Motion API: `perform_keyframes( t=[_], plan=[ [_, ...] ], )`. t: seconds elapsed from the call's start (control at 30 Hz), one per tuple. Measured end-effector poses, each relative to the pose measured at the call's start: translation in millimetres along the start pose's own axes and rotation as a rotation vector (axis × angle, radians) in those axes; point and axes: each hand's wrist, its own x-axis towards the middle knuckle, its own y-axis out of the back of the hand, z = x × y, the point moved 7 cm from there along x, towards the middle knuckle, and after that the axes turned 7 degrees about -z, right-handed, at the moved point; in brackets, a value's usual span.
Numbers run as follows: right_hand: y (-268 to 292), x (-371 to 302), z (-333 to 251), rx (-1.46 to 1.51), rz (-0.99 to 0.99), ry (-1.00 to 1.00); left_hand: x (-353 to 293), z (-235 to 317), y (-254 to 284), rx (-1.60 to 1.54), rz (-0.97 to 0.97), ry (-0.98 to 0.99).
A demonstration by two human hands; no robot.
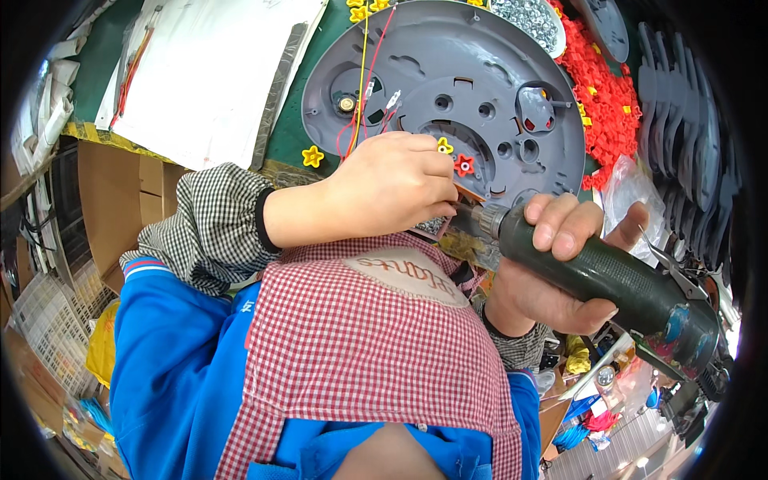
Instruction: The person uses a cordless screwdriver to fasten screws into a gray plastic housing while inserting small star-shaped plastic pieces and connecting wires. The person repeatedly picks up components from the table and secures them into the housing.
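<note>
My right hand [552, 264] is wrapped round a dark green electric screwdriver [592, 272], its bit pointing left toward my other hand. My left hand [392, 184] is closed in a pinch right at the bit's tip; whatever the fingertips hold is hidden. Just beyond both hands lies a large round grey plastic housing [416, 72] with holes, posts and recesses. Red and yellow wires [364, 80] rise from its left part. A small yellow star-shaped piece [445, 146] and a red star-shaped piece [464, 165] show beside my left fingers.
A white bowl of screws [532, 24] stands at the back right beside a pile of red plastic pieces [600, 104]. Stacked grey plastic parts [680, 120] fill the far right. White sheets [208, 64] lie at the left, and a yellow star piece [313, 156] rests near the table edge.
</note>
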Motion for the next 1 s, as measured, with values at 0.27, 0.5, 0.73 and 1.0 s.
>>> perform_keyframes(
  t=[0.27,0.5,0.73,1.0],
  plan=[
    [17,1,-7,0.013,0.066,0.005,11,-6,16,0.133,-0.011,0.028],
    [32,8,-9,-0.088,0.075,0.028,51,-47,-6,0.255,-0.135,0.003],
    [23,16,-3,-0.083,0.011,0.067,37,-14,-1,0.075,-0.048,-0.097],
    [16,14,-4,-0.110,-0.015,0.090,33,-13,-1,0.119,-0.051,-0.086]
  ],
)
